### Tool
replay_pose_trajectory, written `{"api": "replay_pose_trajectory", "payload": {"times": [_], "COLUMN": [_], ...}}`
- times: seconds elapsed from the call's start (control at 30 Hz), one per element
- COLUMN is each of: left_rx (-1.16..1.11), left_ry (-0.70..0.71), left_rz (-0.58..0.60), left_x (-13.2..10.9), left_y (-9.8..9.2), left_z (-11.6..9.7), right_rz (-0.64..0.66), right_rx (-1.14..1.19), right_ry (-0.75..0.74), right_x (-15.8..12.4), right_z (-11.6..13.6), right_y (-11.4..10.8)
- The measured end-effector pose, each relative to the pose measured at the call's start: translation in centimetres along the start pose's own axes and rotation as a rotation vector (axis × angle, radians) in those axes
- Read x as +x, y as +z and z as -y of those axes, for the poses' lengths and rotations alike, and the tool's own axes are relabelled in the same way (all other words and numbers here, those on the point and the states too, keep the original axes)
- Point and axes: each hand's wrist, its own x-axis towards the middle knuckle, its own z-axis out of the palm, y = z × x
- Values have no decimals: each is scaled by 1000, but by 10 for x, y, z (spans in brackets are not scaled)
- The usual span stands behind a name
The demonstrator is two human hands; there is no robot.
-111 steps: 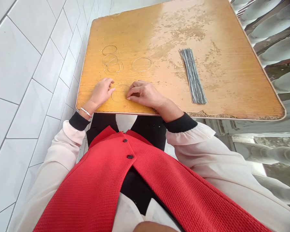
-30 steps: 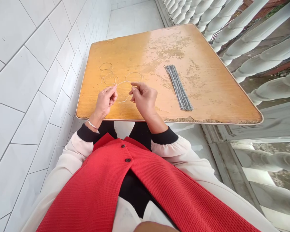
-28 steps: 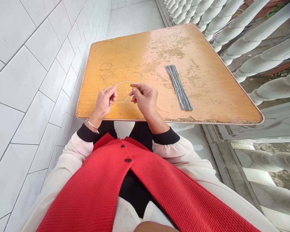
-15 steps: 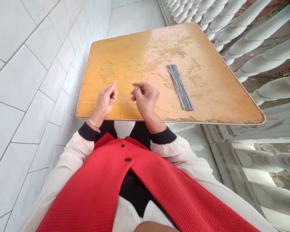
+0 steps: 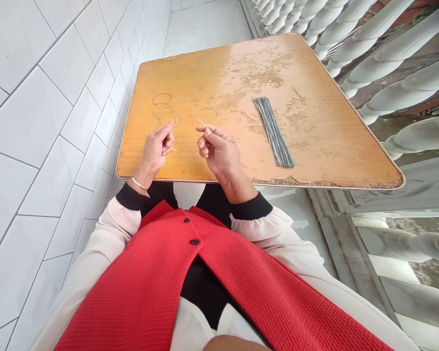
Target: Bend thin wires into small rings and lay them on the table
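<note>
Wire strand (image 5: 201,122), thin and mostly hidden, was pinched in the closed left hand (image 5: 155,148) and right hand (image 5: 219,151) over the wooden table (image 5: 205,73), near wire rings (image 5: 162,99). Tight fingertip pinches suited wire this fine.

wall: wht tiles (image 5: 47,146) | flr: wht tiles (image 5: 205,29) | tbl: worn wood top (image 5: 314,97) | rail: wht balusters (image 5: 398,63) | lt: daylight

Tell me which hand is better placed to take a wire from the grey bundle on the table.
Probably the right hand: it sits closer to the bundle of wires, on the same side of the table. The left hand is farther off, beside the wire rings.
</note>
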Motion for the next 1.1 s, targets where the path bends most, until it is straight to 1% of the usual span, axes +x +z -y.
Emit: {"api": "replay_pose_trajectory", "payload": {"times": [0.17,0.37,0.53,0.63,0.77,0.93,1.0,1.1], "left_rx": [1,45,73,85,93,10,-8,-28], "left_ry": [6,-42,-41,-27,-49,-49,-46,-26], "left_rz": [20,28,79,99,55,0,-18,-45], "left_x": [1,-5,-7,-8,-8,-6,-5,-3], "left_y": [2,3,0,0,4,13,16,18], "left_z": [-5,-9,-4,0,4,10,12,16], "right_rz": [-1,8,-34,-36,-24,6,10,20], "right_rx": [-38,-89,-120,-153,-224,-236,-224,-145], "right_ry": [-93,-72,-109,-145,-180,-217,-221,-195], "right_x": [3,1,3,3,4,4,5,4], "right_z": [-9,-3,-4,-7,-10,-18,-22,-24], "right_y": [-4,-3,-5,-5,-4,-3,-4,-5]}}
